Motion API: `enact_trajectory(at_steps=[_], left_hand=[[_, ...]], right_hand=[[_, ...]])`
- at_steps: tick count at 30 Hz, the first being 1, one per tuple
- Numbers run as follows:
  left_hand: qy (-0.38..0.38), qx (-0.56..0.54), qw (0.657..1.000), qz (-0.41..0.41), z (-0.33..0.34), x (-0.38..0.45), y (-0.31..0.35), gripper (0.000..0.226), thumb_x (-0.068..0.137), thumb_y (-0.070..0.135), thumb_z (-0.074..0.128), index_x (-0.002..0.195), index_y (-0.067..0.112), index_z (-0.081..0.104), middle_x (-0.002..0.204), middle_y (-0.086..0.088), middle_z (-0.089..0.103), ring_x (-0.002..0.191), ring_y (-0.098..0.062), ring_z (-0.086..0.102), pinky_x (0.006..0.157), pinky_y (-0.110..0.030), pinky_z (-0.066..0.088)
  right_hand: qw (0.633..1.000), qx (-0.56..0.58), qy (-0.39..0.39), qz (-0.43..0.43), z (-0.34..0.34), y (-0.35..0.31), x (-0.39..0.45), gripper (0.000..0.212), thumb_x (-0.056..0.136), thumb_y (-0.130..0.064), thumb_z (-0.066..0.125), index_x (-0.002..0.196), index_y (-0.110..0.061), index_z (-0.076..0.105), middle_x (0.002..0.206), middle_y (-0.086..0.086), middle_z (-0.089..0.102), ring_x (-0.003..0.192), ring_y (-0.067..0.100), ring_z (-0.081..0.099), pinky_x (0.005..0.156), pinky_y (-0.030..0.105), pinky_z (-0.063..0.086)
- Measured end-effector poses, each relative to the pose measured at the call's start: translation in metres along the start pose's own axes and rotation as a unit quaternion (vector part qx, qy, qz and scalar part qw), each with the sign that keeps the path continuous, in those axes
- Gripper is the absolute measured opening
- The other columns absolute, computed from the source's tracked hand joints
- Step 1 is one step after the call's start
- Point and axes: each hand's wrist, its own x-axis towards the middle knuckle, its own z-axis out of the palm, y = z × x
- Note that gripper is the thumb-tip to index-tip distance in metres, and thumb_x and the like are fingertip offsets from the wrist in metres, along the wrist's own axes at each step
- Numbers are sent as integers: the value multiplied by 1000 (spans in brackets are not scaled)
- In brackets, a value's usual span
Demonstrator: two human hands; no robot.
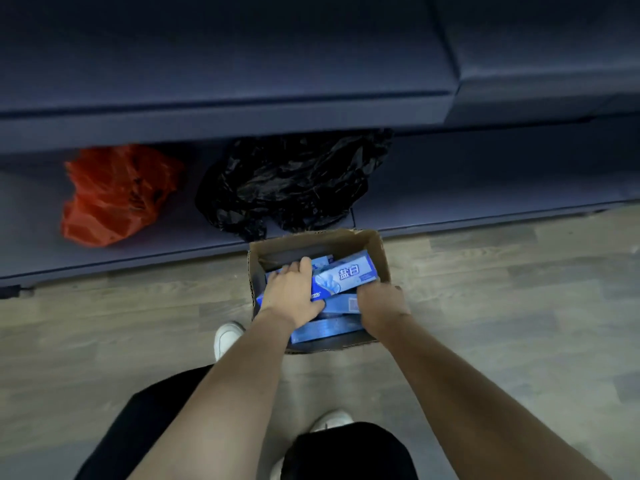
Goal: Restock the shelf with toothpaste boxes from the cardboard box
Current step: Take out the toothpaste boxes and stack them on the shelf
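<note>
An open cardboard box (375,251) stands on the floor against the lowest shelf (485,188). It holds several blue toothpaste boxes. The top toothpaste box (346,273) lies at a slant with white lettering facing up. My left hand (292,292) grips its left end, fingers curled over the far edge. My right hand (382,306) grips its right end, fingers hidden under the box. More blue toothpaste boxes (329,329) lie beneath.
A red plastic bag (110,195) and a black plastic bag (294,181) lie on the lowest shelf behind the cardboard box. A dark upper shelf (242,81) juts out above. My white shoes (227,337) stand on the wood-pattern floor.
</note>
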Motion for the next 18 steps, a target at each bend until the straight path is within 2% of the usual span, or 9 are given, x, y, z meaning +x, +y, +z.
enact_trajectory(at_steps=[3,7,13,18], left_hand=[[27,6,1000,4,-46,-26,11,56,77,38,66,118,13,40,119,-6,51,113,-26,48,95,-35,36],[45,45,998,14,-106,-57,21,50,81,32,62,122,13,42,124,-4,45,119,-24,45,101,-33,33],[88,93,992,10,-194,-103,30,45,83,34,62,118,14,42,119,-3,52,114,-22,50,97,-31,33],[132,116,984,18,-266,-146,38,42,83,32,60,116,14,42,118,-2,52,110,-22,50,92,-30,33]], right_hand=[[1000,-24,-2,9,-33,8,-36,41,90,-10,55,131,-13,48,134,10,47,123,27,48,101,38,40],[999,-21,16,18,-76,15,-81,41,90,-7,52,131,-10,50,134,9,46,124,26,47,101,36,40],[998,-40,37,-12,-143,11,-145,34,88,-3,53,121,-12,56,127,7,57,121,25,52,99,34,41],[992,-59,101,-43,-194,9,-197,38,88,-6,53,126,-8,52,130,10,52,123,26,48,99,35,41]])
